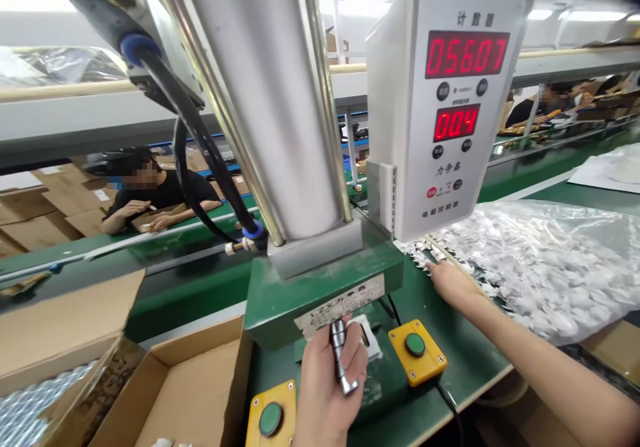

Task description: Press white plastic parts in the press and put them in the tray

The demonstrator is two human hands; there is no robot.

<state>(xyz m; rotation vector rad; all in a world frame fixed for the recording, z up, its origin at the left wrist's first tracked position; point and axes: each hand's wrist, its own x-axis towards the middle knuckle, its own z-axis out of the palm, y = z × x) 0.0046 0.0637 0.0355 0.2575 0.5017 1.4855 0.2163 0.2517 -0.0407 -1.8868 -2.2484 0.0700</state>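
Head view: far left, rows of silvery parts (25,407) in an open carton (95,380); next, a yellow push-button box (271,410). Then gripping a hook-ended metal cylinder (340,353) in the left hand's (325,377) wrapped fingers, before the pneumatic press (265,100). Farther right, on the green counter (480,361), touching white pieces (419,255) with the right hand (453,285); cannot tell if grasping any.

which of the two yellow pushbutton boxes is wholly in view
The yellow pushbutton box right of the left hand: its four corners show; the other pushbutton box runs off the picture's bottom edge.
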